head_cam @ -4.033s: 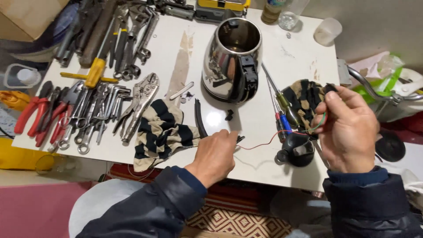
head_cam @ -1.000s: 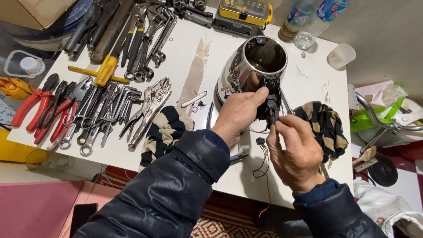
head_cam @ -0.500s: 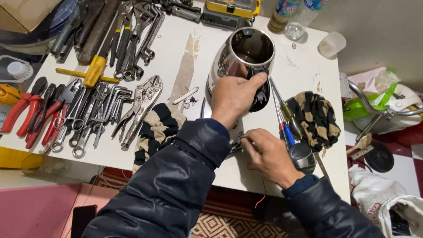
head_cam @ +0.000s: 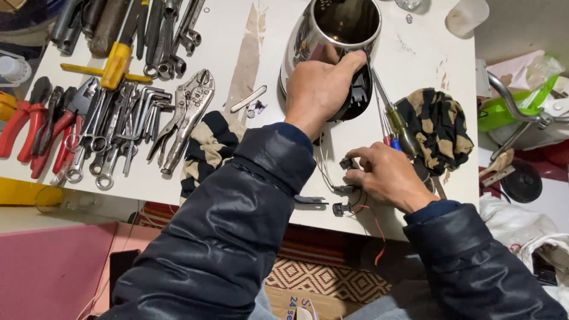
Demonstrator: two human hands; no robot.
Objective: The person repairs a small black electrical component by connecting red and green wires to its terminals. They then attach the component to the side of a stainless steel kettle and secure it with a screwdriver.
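The white worktop (head_cam: 409, 65) carries a row of hand tools along its left side: red-handled pliers (head_cam: 24, 127), combination wrenches (head_cam: 112, 148), locking pliers (head_cam: 186, 115) and a yellow T-handle tool (head_cam: 115, 65). A striped cloth (head_cam: 207, 148) lies just beside the left sleeve, and a second striped cloth (head_cam: 438, 127) lies at the right edge, with screwdrivers (head_cam: 394, 121) between it and the kettle. A translucent cup (head_cam: 465, 15) stands at the far right corner. The stainless kettle (head_cam: 323, 35) stands upright at the far middle of the worktop, mouth open toward the camera, its black handle (head_cam: 358, 95) facing the person. The left hand (head_cam: 323, 86) is closed around the upper handle, and its forearm hides the kettle base. The right hand (head_cam: 385, 175) rests near the front edge, fingers pinching a small black connector (head_cam: 347, 163) on thin wires (head_cam: 323, 169); a red wire (head_cam: 379, 237) hangs over the edge. Compared with half a second ago, the right hand sits farther right, and the left hand keeps its grip.
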